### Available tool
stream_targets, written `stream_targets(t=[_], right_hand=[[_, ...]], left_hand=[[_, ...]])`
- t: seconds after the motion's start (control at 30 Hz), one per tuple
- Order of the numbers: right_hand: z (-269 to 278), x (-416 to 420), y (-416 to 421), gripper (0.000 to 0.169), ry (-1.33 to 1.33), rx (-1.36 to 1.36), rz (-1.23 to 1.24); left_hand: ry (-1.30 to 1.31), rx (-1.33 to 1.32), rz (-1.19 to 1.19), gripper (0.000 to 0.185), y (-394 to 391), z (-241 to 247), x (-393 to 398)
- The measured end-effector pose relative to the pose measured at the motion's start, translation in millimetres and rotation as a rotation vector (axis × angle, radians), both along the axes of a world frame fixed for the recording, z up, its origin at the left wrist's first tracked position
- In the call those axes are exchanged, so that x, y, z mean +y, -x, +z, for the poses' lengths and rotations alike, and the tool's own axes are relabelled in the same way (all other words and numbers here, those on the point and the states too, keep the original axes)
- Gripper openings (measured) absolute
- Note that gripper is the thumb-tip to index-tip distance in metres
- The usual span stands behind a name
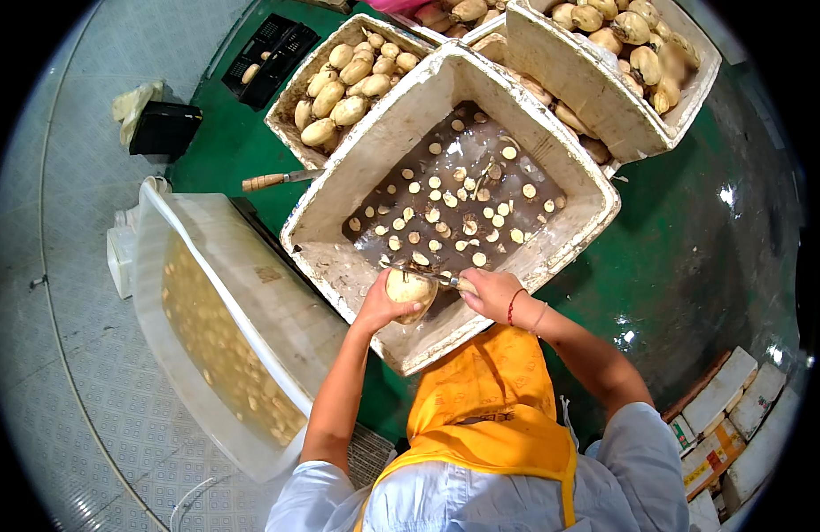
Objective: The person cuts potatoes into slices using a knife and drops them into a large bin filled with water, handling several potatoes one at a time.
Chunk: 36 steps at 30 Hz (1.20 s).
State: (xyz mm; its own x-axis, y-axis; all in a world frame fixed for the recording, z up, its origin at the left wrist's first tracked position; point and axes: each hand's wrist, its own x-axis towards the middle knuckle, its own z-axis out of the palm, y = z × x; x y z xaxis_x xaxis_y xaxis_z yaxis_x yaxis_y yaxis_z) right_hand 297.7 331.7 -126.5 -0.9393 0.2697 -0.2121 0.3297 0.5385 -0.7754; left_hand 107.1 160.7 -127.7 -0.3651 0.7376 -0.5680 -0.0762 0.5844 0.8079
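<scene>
My left hand (381,307) grips a pale, rounded lotus root segment (410,292) over the near edge of a large foam box (357,173). In my right hand (495,292) is a knife (464,284), held by its light wooden handle. Its blade lies across the far end of the lotus root segment, apparently touching it. Below both hands the box holds murky brown water, where many round cut lotus root ends (478,259) float. How deep the water is cannot be seen.
A second wooden-handled knife (264,181) sticks out from the box's left edge. Lotus roots fill a foam box (290,100) behind and another (689,120) at far right. Left stands a translucent tub (210,399) of cloudy water and pieces. Foam boxes (722,392) lie lower right.
</scene>
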Motion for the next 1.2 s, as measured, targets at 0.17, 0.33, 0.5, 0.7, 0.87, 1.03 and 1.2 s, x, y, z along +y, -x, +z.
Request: stream_targets(t=[0.17,0.33,0.5,0.7,0.87,1.03,1.2], right_hand=[[8,17,4,0.026,-0.024,-0.029,0.153],[6,28,14,0.030,-0.081,0.033,0.241],[-14,42,21,0.033,-0.106,0.091,0.292],[-39,57,37,0.038,-0.150,0.248,0.298],[-62,59,51,0.036,-0.127,0.271,0.359],[-99,67,50,0.032,-0.126,0.053,0.360],[-106,114,53,0.027,-0.286,-0.351,0.258]], left_hand=[[-0.030,0.056,-0.006,0.085,-9,21,11],[-0.062,0.122,0.037,0.085,-18,33,19],[-0.120,0.155,0.076,0.083,-21,33,26],[-0.160,0.100,0.194,0.083,-26,27,31],[-0.138,0.060,0.237,0.082,-23,17,28],[-0.154,-0.082,0.297,0.085,-24,36,29],[-0.380,-0.023,0.200,0.089,-13,68,31]])
